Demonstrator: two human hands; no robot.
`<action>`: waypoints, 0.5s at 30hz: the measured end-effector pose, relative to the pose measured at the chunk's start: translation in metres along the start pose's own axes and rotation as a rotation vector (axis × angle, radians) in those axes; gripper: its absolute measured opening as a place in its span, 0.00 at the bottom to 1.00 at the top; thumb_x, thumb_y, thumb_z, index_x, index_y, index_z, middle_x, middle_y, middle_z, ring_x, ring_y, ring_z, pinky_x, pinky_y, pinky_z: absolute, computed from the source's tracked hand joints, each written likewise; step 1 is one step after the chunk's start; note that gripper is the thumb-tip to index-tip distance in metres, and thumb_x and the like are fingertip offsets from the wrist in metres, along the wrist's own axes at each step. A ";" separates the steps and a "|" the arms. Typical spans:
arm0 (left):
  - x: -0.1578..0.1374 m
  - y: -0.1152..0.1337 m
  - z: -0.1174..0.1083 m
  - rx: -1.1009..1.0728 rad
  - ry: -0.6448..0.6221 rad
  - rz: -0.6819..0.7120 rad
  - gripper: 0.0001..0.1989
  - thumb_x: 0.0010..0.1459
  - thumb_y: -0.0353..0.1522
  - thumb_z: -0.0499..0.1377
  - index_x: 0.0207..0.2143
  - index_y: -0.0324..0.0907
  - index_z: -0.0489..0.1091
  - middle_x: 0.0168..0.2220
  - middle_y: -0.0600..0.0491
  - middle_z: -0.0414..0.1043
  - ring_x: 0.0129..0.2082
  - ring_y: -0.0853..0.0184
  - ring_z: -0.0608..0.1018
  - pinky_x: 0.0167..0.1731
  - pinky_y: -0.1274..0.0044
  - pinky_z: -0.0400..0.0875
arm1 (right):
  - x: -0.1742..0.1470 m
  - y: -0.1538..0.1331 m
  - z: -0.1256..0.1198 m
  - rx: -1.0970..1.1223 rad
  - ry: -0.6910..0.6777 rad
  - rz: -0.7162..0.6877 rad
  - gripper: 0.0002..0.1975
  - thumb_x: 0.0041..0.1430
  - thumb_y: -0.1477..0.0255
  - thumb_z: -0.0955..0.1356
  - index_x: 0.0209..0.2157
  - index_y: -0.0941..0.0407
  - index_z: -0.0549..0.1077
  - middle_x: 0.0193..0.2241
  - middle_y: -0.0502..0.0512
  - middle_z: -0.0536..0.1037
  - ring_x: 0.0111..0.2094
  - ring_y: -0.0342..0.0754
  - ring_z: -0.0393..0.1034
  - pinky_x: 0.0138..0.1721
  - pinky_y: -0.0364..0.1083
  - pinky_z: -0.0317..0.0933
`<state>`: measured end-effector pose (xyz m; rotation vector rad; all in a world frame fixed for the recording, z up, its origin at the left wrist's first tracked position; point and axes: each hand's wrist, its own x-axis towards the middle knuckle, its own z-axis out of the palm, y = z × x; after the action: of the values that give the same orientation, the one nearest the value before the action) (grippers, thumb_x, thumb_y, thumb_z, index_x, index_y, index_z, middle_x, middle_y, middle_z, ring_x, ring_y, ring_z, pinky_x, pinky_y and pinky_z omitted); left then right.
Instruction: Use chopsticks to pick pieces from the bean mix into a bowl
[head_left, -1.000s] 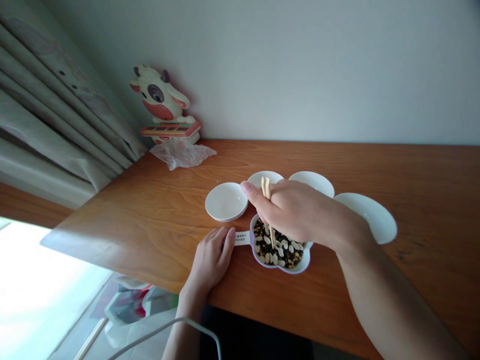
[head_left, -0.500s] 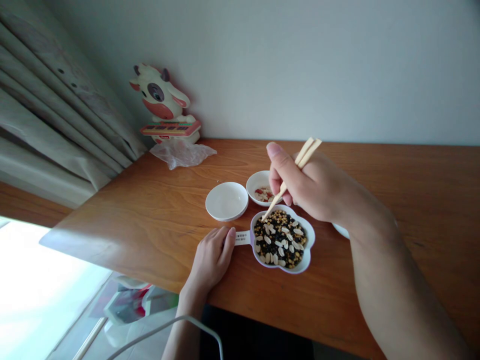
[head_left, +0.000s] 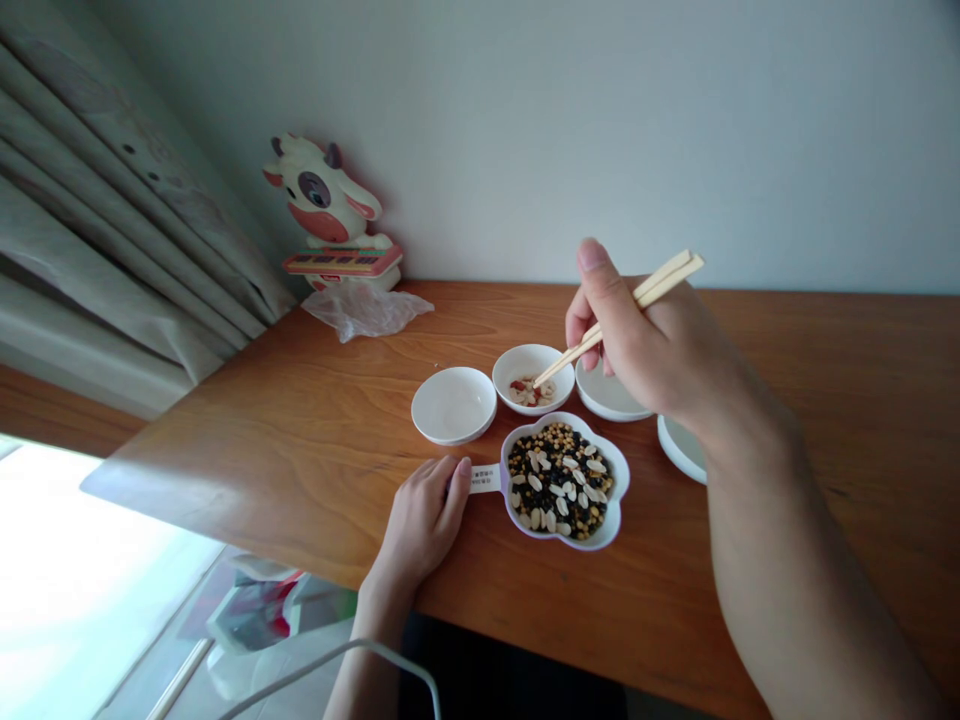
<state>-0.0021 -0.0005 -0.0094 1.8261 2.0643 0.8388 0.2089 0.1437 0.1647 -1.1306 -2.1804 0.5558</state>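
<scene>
My left hand (head_left: 425,508) is closed around the handle of a flower-shaped bowl (head_left: 621,500) on the table. Black and yellow grains and pale seeds or nut pieces (head_left: 562,505) fill that bowl. Between the fingers of my right hand (head_left: 646,345) is a pair of chopsticks (head_left: 611,325), slanting down to the left. Their tips are in the small white bowl (head_left: 506,372) behind the flower-shaped one, at a few reddish and pale pieces (head_left: 531,391). Whether the tips pinch a piece is too small to tell.
White bowls stand left (head_left: 454,400) and right (head_left: 611,400) of the one under the chopsticks; another (head_left: 679,450) is partly behind my right wrist. A cow toy with a keyboard (head_left: 337,225) and a crumpled plastic bag (head_left: 367,310) sit at the back left. A cable (head_left: 352,645) crosses my left forearm.
My right hand has moved up and right; the chopstick tips went from the flower-shaped bowl to the small bowl behind it. More white bowls show at right. My left hand stays put.
</scene>
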 end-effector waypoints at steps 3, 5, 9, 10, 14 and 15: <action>0.000 -0.001 0.000 0.001 -0.001 0.001 0.19 0.73 0.40 0.46 0.28 0.45 0.59 0.27 0.54 0.69 0.28 0.65 0.72 0.31 0.75 0.61 | -0.002 -0.005 0.000 0.009 -0.033 -0.020 0.42 0.68 0.45 0.44 0.29 0.56 0.75 0.20 0.53 0.73 0.24 0.45 0.70 0.29 0.45 0.57; 0.000 -0.001 0.000 0.003 -0.005 0.000 0.18 0.73 0.40 0.46 0.28 0.45 0.59 0.27 0.54 0.69 0.28 0.65 0.72 0.31 0.75 0.62 | -0.004 -0.006 0.001 0.025 -0.094 -0.036 0.42 0.68 0.44 0.44 0.27 0.56 0.74 0.19 0.53 0.73 0.23 0.44 0.68 0.28 0.45 0.55; 0.000 0.000 0.000 0.006 -0.002 0.007 0.18 0.73 0.39 0.46 0.28 0.45 0.60 0.27 0.54 0.69 0.28 0.66 0.72 0.31 0.75 0.62 | -0.009 -0.002 0.003 0.028 -0.302 -0.035 0.40 0.67 0.43 0.46 0.25 0.56 0.72 0.20 0.52 0.74 0.22 0.43 0.66 0.27 0.45 0.54; 0.000 0.000 0.000 0.005 0.001 0.008 0.18 0.72 0.39 0.46 0.28 0.45 0.60 0.27 0.54 0.69 0.28 0.66 0.72 0.31 0.75 0.62 | -0.010 0.000 0.004 0.029 -0.349 -0.036 0.40 0.67 0.43 0.47 0.25 0.55 0.73 0.20 0.52 0.74 0.22 0.43 0.67 0.27 0.45 0.53; 0.000 0.001 0.000 0.001 0.005 0.001 0.19 0.72 0.40 0.45 0.28 0.45 0.60 0.26 0.54 0.69 0.28 0.65 0.72 0.31 0.75 0.63 | -0.012 0.002 0.009 0.070 -0.484 -0.063 0.38 0.69 0.45 0.48 0.26 0.55 0.73 0.22 0.52 0.76 0.24 0.44 0.68 0.28 0.46 0.53; 0.000 0.001 0.000 -0.001 0.004 -0.001 0.19 0.72 0.40 0.45 0.28 0.45 0.60 0.27 0.53 0.69 0.28 0.65 0.72 0.31 0.75 0.63 | -0.013 0.001 0.010 0.070 -0.503 -0.067 0.38 0.69 0.45 0.48 0.25 0.55 0.72 0.21 0.52 0.76 0.23 0.44 0.68 0.28 0.46 0.53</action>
<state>-0.0015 -0.0008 -0.0092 1.8238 2.0667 0.8440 0.2083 0.1330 0.1525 -0.9477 -2.5825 0.9626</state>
